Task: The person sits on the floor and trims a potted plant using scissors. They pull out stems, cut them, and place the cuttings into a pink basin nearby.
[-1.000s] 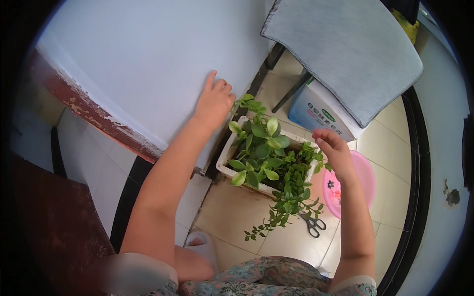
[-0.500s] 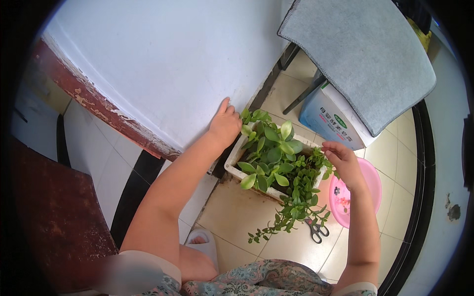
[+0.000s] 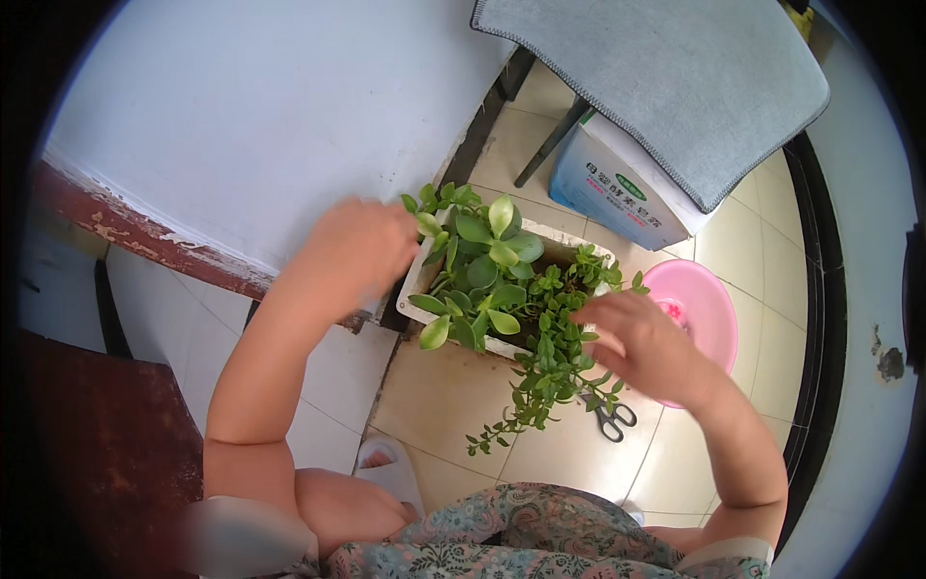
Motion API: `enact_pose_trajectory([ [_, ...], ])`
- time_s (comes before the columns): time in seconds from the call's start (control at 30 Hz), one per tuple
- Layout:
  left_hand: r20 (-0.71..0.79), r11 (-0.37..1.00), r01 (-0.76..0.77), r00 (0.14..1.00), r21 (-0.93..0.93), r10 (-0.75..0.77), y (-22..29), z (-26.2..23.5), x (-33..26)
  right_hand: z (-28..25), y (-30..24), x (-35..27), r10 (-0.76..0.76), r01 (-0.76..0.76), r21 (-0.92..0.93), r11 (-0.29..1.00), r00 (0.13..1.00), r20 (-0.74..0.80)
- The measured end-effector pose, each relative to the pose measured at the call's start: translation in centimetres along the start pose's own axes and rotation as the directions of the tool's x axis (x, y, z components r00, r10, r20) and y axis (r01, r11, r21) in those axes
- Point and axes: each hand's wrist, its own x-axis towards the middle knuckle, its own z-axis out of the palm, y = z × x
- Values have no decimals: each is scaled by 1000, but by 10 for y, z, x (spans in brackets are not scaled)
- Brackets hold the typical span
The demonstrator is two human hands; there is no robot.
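Head view: two hands working at a white planter on a tiled floor.

The rectangular planter (image 3: pixel 417 289) stands on the floor tiles against the foot of a white wall, probably so it sits out of the way while the person bends over it. The left hand (image 3: pixel 362 246) rests at the planter's left end beside the broad-leaved plant (image 3: pixel 482 261), fingers loosely curled; whether it grips the rim I cannot tell, as it is blurred. The right hand (image 3: pixel 646 343) is over the small-leaved trailing stems (image 3: pixel 540 376) that spill over the front edge, fingers half open and touching the foliage, nothing plainly pinched. Scissors (image 3: pixel 610 417) lie on the floor just below that hand, within easy reach, and a pink basin (image 3: pixel 709 304) sits beside it.
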Motion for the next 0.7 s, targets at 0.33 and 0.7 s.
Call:
enact_pose_trajectory([
  [0.33, 111, 809, -472, 837, -349, 536, 93, 57, -37, 68, -13, -17, -293, 333, -327, 884, 942, 167],
  [0.7, 211, 708, -57, 935, -703, 285, 110, 92, -33, 64, 20, -65, 210, -205, 151, 967, 978, -19],
])
